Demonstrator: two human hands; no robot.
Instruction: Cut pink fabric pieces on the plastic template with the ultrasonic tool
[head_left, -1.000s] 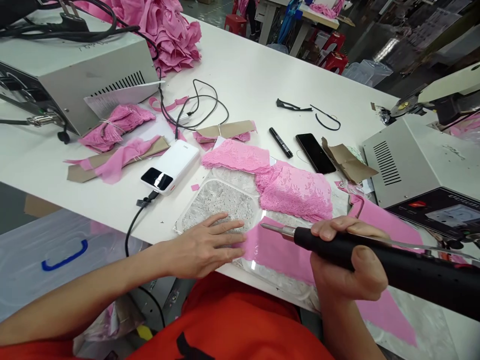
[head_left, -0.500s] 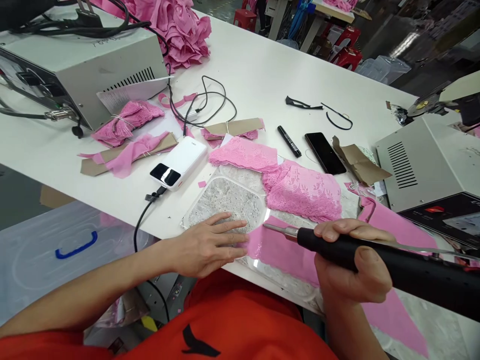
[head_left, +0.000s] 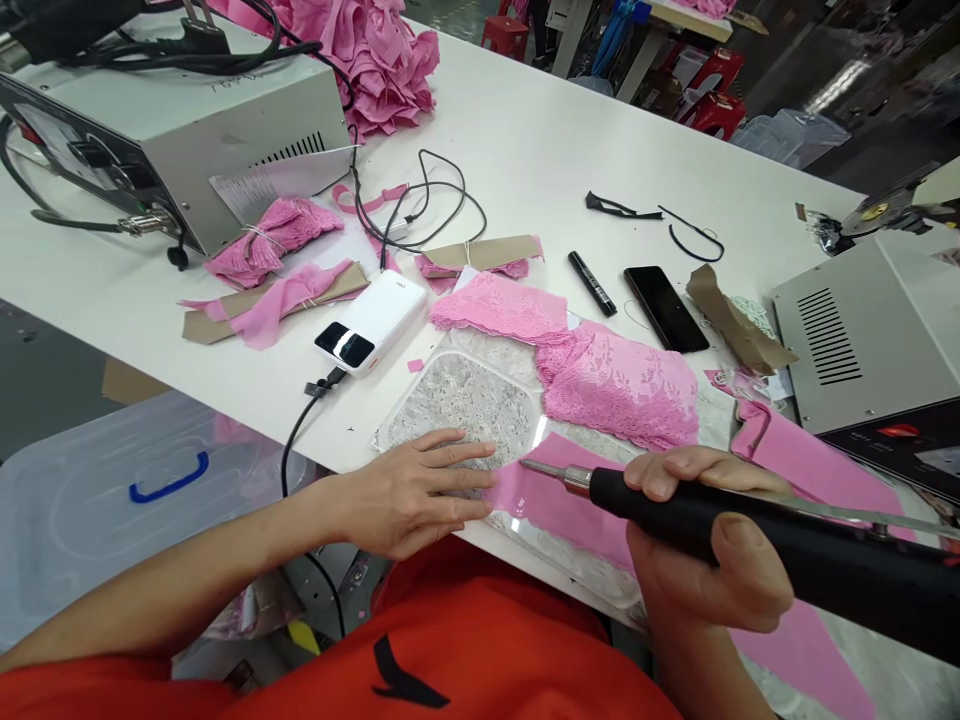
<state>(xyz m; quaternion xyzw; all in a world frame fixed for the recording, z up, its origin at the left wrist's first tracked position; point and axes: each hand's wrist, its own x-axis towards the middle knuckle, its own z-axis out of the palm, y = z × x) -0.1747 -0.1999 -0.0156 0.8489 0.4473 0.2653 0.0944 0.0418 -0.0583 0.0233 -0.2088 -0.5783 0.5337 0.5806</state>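
On the white table (head_left: 525, 140) over there sits a power bank (head_left: 386, 312); just to its right lies a mottled grey sheet (head_left: 472, 395), and farther right, a marker (head_left: 592, 284) and phone (head_left: 666, 308).

Black phone (head_left: 666, 308), marker (head_left: 592, 284) beyond grip; white power bank (head_left: 388, 308) left of it; red stool (head_left: 504, 37) far beyond.

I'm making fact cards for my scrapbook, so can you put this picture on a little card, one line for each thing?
Left hand: palm down, fingers spread, fingertips at the edge of the pink fabric
Right hand: gripping a black tool
Tool tip: metal, over the pink fabric; can't tell if it touches
Behind the fabric: pink lace
Beyond the lace: a black marker and a phone
Left of the lace: a white device
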